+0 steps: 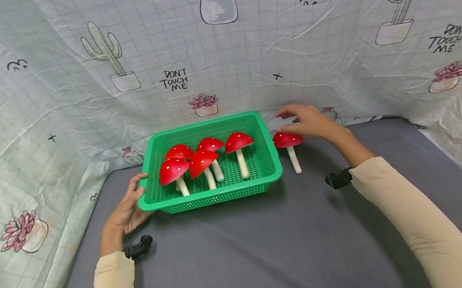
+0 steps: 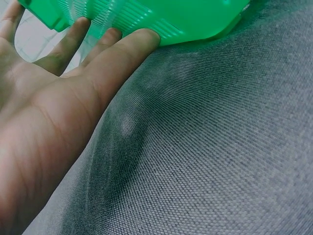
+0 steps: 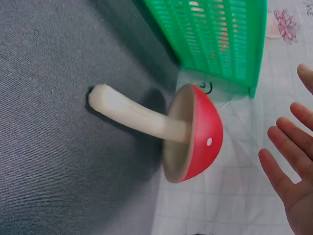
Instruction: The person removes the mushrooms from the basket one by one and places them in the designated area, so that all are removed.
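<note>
A green basket (image 1: 216,193) of slotted plastic stands at the back of the table, with several toy mushrooms (image 1: 238,143) in it, red-capped with white dots and pale stems. At its left end, my left hand (image 1: 129,209) touches the side and rim with outstretched fingers; in the left wrist view the fingertips (image 2: 146,36) lie against the basket wall. One more toy mushroom (image 3: 142,117) lies outside, right of the basket, its stem pointing toward me. Just over its cap is my right hand (image 1: 307,121), fingers spread apart and holding nothing.
Grey cloth (image 1: 241,259) covers the table. A pale sheet printed with cacti (image 1: 225,53) hangs right behind the basket and along both sides. Each wrist carries a black camera (image 1: 138,247).
</note>
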`<state>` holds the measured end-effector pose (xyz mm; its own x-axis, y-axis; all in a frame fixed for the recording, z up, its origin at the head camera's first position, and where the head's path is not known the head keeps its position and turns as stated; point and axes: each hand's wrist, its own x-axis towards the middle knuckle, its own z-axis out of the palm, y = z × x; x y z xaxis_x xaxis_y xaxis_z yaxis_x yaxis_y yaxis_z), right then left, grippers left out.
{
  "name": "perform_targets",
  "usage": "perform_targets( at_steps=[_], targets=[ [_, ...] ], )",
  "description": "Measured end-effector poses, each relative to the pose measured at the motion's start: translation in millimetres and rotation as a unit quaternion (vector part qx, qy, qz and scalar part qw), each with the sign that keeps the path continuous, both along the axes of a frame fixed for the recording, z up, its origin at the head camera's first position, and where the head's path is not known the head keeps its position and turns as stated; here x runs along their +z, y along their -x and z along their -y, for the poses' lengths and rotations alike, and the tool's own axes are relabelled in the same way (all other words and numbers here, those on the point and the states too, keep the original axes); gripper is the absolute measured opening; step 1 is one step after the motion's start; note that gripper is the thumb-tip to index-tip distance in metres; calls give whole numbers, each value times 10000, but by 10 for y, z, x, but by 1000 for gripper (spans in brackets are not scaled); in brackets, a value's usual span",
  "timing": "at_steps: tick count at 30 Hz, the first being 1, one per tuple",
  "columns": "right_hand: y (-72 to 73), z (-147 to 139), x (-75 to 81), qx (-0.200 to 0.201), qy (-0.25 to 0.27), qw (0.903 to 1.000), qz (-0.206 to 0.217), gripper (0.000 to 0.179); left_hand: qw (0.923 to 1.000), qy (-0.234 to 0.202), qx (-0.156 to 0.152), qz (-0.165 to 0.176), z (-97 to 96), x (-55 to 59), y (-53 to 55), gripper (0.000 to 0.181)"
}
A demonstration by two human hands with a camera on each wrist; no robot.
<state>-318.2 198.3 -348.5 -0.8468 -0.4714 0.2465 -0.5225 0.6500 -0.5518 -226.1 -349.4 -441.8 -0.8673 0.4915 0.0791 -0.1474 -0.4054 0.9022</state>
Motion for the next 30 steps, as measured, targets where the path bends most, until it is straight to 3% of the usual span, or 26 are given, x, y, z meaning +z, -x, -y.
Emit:
perform_targets(
  at_steps=[18,30],
  targets=[
    [-274,238,177,513,-70,9986,-88,52,9998,-135,-143,-52,-1,17,-27,36],
    [-353,476,241,945,121,9954,-22,47,9996,-230,-155,-19,-20,16,-21,39]
  ],
)
